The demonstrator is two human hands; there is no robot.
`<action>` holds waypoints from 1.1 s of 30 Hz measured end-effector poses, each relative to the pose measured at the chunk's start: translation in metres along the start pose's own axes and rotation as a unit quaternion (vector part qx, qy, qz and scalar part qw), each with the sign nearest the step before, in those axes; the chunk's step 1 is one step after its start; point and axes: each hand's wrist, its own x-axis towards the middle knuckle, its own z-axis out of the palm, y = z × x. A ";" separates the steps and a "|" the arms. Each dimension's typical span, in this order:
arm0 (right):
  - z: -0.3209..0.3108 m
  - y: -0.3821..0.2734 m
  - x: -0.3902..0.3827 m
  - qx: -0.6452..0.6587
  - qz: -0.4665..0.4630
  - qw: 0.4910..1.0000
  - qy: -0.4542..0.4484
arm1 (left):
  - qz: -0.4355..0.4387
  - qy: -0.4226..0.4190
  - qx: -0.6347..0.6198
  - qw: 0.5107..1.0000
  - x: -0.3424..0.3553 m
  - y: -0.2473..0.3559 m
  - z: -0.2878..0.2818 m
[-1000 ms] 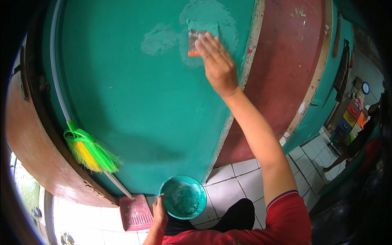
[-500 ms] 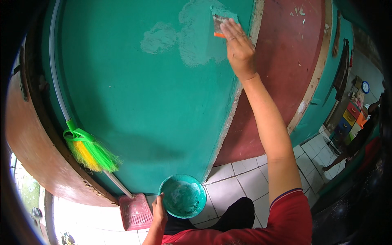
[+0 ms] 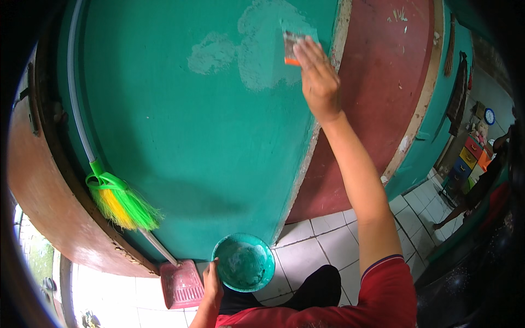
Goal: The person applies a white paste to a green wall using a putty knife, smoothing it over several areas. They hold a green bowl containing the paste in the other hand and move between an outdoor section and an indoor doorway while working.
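Observation:
My right hand (image 3: 320, 76) is raised at the green wall (image 3: 180, 126), its fingers pressed on a flat scraper (image 3: 292, 49) with an orange edge. The scraper lies against a patch of lighter filler (image 3: 265, 60) near the wall's right edge, and a smaller filler patch (image 3: 212, 53) shows to its left. Low in front of me, my left hand (image 3: 213, 281) grips the rim of a round green basin (image 3: 246, 262), thumb on top and the other fingers hidden. Whitish-green paste is smeared over the inside of the basin.
At left, a green and yellow broom (image 3: 120, 199) hangs along the wall above a red dustpan (image 3: 181, 284). A dark red panel (image 3: 377, 109) adjoins the green wall. White tiles (image 3: 306, 257) cover the floor. A person (image 3: 481, 183) and coloured drawers (image 3: 467, 156) are at far right.
My right hand has moved the scraper a little down the wall, over the filler patch. My left hand and the basin have stayed in place.

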 end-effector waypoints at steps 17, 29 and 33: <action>0.003 -0.069 -0.042 0.072 -0.005 0.993 -0.090 | 0.005 -0.002 -0.005 1.000 0.001 -0.001 -0.002; 0.039 -0.030 0.027 -0.013 -0.039 0.999 -0.031 | -0.022 -0.001 0.010 1.000 0.002 -0.002 0.001; 0.024 -0.053 -0.009 0.019 -0.046 0.995 -0.082 | -0.017 0.002 0.014 1.000 -0.006 0.008 0.002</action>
